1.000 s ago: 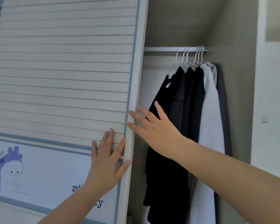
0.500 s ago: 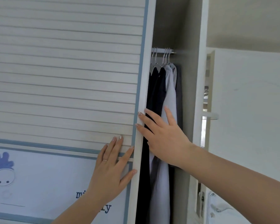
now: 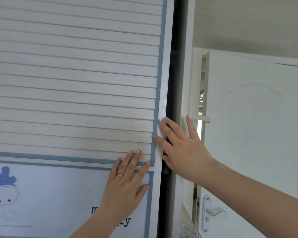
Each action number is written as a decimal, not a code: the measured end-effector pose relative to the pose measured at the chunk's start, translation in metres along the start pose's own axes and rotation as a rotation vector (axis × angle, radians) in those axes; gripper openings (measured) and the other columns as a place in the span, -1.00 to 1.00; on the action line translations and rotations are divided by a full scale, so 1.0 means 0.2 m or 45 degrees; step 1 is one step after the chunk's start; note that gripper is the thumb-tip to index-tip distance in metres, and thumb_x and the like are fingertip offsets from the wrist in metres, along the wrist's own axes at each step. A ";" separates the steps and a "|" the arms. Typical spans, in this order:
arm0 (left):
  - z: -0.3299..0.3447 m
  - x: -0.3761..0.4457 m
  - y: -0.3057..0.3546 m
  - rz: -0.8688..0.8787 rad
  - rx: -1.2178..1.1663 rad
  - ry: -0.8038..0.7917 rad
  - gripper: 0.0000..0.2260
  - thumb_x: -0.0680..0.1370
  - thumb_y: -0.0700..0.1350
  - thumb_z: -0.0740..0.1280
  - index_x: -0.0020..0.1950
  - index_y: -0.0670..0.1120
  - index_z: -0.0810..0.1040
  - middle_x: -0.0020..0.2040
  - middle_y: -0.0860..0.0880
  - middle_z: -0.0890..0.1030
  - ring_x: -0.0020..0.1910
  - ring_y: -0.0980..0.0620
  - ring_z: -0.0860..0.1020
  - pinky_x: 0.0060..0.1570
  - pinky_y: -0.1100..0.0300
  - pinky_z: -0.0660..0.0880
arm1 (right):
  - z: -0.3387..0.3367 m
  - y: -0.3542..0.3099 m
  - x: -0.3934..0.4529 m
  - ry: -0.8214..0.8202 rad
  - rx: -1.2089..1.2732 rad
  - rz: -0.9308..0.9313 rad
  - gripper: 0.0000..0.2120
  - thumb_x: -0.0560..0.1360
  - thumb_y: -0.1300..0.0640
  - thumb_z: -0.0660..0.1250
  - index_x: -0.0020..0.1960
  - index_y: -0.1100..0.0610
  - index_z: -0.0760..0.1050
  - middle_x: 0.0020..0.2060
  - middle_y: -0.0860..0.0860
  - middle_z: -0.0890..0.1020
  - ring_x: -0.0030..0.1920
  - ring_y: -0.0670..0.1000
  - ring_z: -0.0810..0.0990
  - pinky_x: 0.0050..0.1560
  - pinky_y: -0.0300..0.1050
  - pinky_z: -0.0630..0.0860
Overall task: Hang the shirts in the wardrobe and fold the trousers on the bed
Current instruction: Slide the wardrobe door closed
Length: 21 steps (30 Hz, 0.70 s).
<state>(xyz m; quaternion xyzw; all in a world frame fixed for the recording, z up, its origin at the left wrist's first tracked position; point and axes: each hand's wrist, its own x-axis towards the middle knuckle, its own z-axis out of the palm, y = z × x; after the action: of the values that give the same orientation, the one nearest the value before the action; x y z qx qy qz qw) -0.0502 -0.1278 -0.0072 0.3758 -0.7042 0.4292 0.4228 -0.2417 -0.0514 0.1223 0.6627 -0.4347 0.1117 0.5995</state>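
The wardrobe's sliding door (image 3: 72, 86), pale slats above a panel with a blue cartoon figure, fills the left of the head view. Only a narrow dark gap (image 3: 170, 93) shows between its right edge and the wardrobe's side post (image 3: 186, 69). My left hand (image 3: 126, 184) lies flat on the door face near the blue trim, fingers straight. My right hand (image 3: 181, 148) has its straight fingertips on the door's right edge, thumb spread toward the post. The hanging shirts are hidden behind the door; a sliver of dark cloth (image 3: 166, 169) shows in the gap.
To the right stands a white room door (image 3: 251, 134) with a silver lever handle (image 3: 215, 213), slightly ajar. A pale wall and ceiling are above it.
The sliding door has moved right under both hands, shrinking the opening from wide to a thin gap. The hanging shirts and rail have gone out of sight.
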 end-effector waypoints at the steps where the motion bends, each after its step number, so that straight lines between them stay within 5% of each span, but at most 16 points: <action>1: 0.00 0.01 0.02 -0.003 0.002 0.002 -0.49 0.58 0.16 0.17 0.50 0.02 0.28 0.52 -0.14 0.24 0.51 -0.12 0.20 0.39 -0.15 0.22 | 0.00 0.01 -0.01 -0.008 -0.006 0.003 -0.46 0.46 -0.10 0.31 0.39 0.05 0.42 0.44 0.19 0.34 0.47 0.18 0.24 0.34 0.45 0.17; 21: 0.01 0.08 0.19 -0.007 0.023 0.016 -0.49 0.55 0.10 0.19 0.48 0.00 0.30 0.48 -0.19 0.29 0.49 -0.15 0.22 0.37 -0.15 0.22 | 0.05 0.07 -0.18 0.012 0.133 0.056 -0.48 0.45 -0.08 0.34 0.35 0.12 0.47 0.39 0.17 0.42 0.44 0.17 0.32 0.33 0.41 0.23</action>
<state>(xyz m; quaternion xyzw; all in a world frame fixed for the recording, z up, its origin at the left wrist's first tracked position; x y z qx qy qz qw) -0.0900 -0.1199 -0.0046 0.3789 -0.6965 0.4368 0.4249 -0.2781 -0.0435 0.1056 0.6829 -0.4400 0.1506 0.5634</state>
